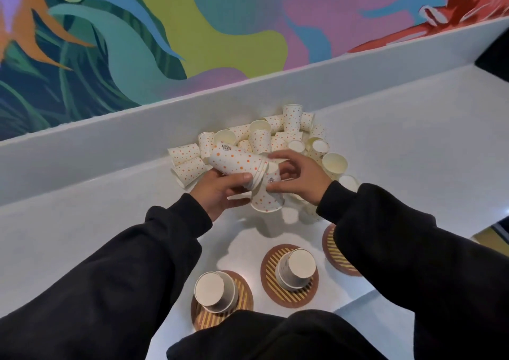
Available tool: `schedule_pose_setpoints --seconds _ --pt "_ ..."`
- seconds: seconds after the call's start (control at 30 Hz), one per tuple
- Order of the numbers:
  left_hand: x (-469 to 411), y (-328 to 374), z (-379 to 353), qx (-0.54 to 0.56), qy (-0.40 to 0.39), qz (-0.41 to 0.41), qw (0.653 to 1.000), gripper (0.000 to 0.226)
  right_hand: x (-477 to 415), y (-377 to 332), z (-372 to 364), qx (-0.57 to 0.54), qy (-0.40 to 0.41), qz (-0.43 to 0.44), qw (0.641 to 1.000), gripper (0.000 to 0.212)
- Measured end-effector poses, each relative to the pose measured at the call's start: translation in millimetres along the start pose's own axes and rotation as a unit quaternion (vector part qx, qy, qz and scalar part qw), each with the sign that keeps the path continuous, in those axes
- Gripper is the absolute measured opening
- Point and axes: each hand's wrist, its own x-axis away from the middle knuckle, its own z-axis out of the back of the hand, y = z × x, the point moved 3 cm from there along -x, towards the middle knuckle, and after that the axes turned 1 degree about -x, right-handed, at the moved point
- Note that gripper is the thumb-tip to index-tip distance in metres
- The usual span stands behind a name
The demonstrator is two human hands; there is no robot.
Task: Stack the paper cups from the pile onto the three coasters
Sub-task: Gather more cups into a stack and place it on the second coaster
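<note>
Black sleeves, both hands over the cup pile at the counter's back edge. Left hand clamps a tilted nested stack of dotted paper cups; right hand pinches a single dotted cup, touching the stack's rim end. Three round striped coasters: left coaster and middle coaster each carry upside-down cups, right coaster partly hidden by sleeve.

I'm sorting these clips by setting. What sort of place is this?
Probably a café or a casual shared space, though that's a guess: a bright painted mural on the wall, a white counter with a raised ledge, and a pile of dotted paper cups beside striped coasters.
</note>
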Motion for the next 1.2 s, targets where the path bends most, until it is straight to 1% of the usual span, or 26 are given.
schedule_pose_setpoints --seconds 0.07,0.13,0.2,0.27,0.33,0.4,0.47,0.53,0.63,0.7,0.77,0.87,0.97,1.07,1.2 --pt "7 5 -2 -0.018 -0.005 -0.002 1.000 0.069 8 -6 -1 -0.015 0.010 0.004 1.000 0.076" --pt "16 10 -8 -0.064 -0.010 -0.003 0.998 0.063 17 -12 -2 0.041 0.013 0.031 0.999 0.078" --pt "24 13 -19 -0.107 -0.033 0.001 0.994 0.064 29 -19 -4 0.107 0.014 0.058 0.992 0.083" --pt "31 13 -31 -0.106 -0.054 0.015 0.993 0.065 41 -24 -3 0.126 0.028 0.069 0.989 0.087" --pt "38 13 -41 -0.069 -0.058 0.023 0.996 0.063 49 -28 0 0.102 0.055 0.079 0.990 0.089" --pt "44 14 -49 -0.059 -0.056 0.017 0.997 0.063 56 -28 8 0.046 0.053 0.074 0.995 0.087" --pt "50 15 -54 -0.066 -0.056 0.003 0.996 0.063 64 -26 16 -0.017 0.010 0.063 0.998 0.084" --pt "57 16 -59 -0.083 -0.053 -0.013 0.995 0.063 75 -22 22 -0.044 -0.017 0.063 0.997 0.084" --pt "68 13 -68 -0.133 -0.040 -0.036 0.990 0.074 92 -16 26 -0.063 0.001 0.080 0.995 0.089" --pt "73 9 -73 -0.180 -0.033 -0.062 0.981 0.076 99 -12 27 -0.063 -0.005 0.089 0.994 0.090" --pt "81 6 -78 -0.237 -0.028 -0.080 0.968 0.072 107 -7 27 -0.041 -0.020 0.094 0.994 0.084" --pt "93 2 -87 -0.329 -0.016 -0.098 0.939 0.067 120 1 26 0.024 -0.027 0.092 0.995 0.073" --pt "102 -9 -96 -0.399 -0.002 -0.104 0.911 0.069 131 11 24 0.097 -0.051 0.087 0.990 0.071" --pt "106 -27 -100 -0.428 0.001 -0.113 0.897 0.066 136 28 20 0.119 -0.070 0.069 0.988 0.073" --pt "103 -57 -99 -0.440 0.007 -0.117 0.890 0.069 138 59 12 0.143 -0.083 0.042 0.985 0.073"
